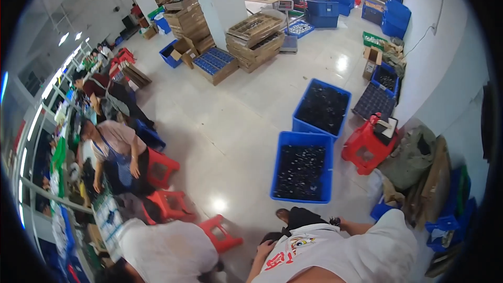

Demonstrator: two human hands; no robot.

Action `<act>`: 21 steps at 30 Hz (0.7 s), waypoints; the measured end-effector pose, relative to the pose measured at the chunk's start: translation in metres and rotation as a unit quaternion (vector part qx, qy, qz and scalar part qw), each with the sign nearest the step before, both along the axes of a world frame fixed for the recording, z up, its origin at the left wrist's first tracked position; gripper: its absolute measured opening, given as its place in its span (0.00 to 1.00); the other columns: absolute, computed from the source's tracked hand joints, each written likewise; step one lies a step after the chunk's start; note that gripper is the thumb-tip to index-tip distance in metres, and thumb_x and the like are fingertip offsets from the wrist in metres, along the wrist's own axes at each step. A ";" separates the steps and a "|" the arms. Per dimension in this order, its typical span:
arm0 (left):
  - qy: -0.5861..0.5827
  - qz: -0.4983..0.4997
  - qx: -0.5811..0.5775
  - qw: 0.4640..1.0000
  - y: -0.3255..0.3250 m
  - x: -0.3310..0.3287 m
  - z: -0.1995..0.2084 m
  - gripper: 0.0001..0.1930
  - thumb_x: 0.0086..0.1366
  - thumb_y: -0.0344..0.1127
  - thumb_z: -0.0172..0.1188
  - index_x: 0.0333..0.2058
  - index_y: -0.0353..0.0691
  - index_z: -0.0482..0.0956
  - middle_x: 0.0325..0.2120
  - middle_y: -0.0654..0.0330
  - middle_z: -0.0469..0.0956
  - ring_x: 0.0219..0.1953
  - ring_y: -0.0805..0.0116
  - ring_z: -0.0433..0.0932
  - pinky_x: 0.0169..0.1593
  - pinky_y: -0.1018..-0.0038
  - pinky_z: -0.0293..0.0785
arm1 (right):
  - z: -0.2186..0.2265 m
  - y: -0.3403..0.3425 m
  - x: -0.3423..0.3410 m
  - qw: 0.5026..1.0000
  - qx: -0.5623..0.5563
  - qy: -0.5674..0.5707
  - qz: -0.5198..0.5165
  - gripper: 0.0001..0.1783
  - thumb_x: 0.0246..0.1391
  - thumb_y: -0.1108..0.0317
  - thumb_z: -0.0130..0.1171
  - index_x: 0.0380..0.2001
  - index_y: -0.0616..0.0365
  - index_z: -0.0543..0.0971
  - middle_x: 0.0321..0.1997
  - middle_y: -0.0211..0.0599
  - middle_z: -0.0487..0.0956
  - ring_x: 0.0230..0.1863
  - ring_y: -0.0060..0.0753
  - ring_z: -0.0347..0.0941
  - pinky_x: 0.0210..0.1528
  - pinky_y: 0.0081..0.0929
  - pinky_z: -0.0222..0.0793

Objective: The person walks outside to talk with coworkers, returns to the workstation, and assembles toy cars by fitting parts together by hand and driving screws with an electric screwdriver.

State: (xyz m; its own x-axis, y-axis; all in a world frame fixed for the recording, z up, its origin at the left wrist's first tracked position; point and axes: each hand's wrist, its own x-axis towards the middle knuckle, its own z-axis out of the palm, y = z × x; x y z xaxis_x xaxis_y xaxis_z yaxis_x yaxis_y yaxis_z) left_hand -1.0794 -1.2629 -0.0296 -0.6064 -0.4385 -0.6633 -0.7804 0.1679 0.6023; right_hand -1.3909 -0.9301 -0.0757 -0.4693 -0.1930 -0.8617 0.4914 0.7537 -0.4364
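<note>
My left hand [265, 248] is low in the head view, lying against dark cloth beside my white shirt, with its fingers stretched out and nothing seen in it. On the other side of the shirt, my right hand [336, 222] is closed around something small and dark that I cannot make out. Ahead of me on the floor stands a blue bin [329, 167] filled with small black pieces [301, 170]. Just behind it, touching or nearly so, is another blue bin [347, 97] heaped with dark pieces [322, 107].
Red stools [222, 235] and seated co-workers [121, 149] line a workbench on the left; one in a white shirt [165, 249] is close by. A red stool [365, 147] and sacks [411, 160] stand along the right wall. Wooden trays [254, 47] are stacked near a pillar [217, 8].
</note>
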 end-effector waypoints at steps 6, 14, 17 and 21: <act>-0.069 -0.060 -0.109 0.990 -0.178 -0.097 0.055 0.41 0.48 0.72 0.59 0.55 0.49 0.76 0.54 0.52 0.75 0.61 0.47 0.66 0.61 0.53 0.63 | 0.051 -0.287 -0.115 0.995 -0.019 0.041 0.088 0.22 0.49 0.50 0.67 0.29 0.63 0.82 0.29 0.40 0.82 0.26 0.31 0.78 0.27 0.32 0.78; -0.044 -0.151 0.008 0.988 -0.446 -0.213 0.045 0.47 0.49 0.66 0.65 0.55 0.28 0.72 0.45 0.45 0.79 0.50 0.56 0.78 0.54 0.69 0.72 | 0.054 -0.601 -0.220 0.992 -0.124 -0.015 0.011 0.25 0.55 0.52 0.63 0.40 0.67 0.78 0.36 0.42 0.82 0.31 0.34 0.81 0.29 0.30 0.79; -0.031 -0.014 0.180 0.983 -0.545 -0.250 0.058 0.37 0.55 0.58 0.65 0.54 0.32 0.74 0.42 0.54 0.80 0.45 0.65 0.78 0.51 0.73 0.72 | 0.075 -0.691 -0.234 0.987 -0.092 -0.038 0.126 0.26 0.54 0.48 0.62 0.39 0.65 0.79 0.34 0.39 0.82 0.31 0.31 0.80 0.29 0.28 0.77; 0.057 0.047 0.394 0.916 -0.670 -0.297 0.070 0.26 0.60 0.44 0.66 0.53 0.36 0.76 0.42 0.59 0.80 0.42 0.71 0.77 0.48 0.74 0.73 | 0.084 -0.761 -0.282 0.996 -0.085 -0.017 0.029 0.26 0.54 0.49 0.63 0.39 0.64 0.80 0.36 0.40 0.82 0.31 0.32 0.81 0.30 0.29 0.78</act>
State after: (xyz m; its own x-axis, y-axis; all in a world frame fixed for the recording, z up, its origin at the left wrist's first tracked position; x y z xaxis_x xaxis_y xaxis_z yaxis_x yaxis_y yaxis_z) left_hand -1.3764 -1.9331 0.0400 -0.6753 0.0955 -0.7313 -0.6938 -0.4188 0.5859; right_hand -1.6730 -1.6912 0.0084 -0.4237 -0.3628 -0.8300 0.4669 0.6977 -0.5433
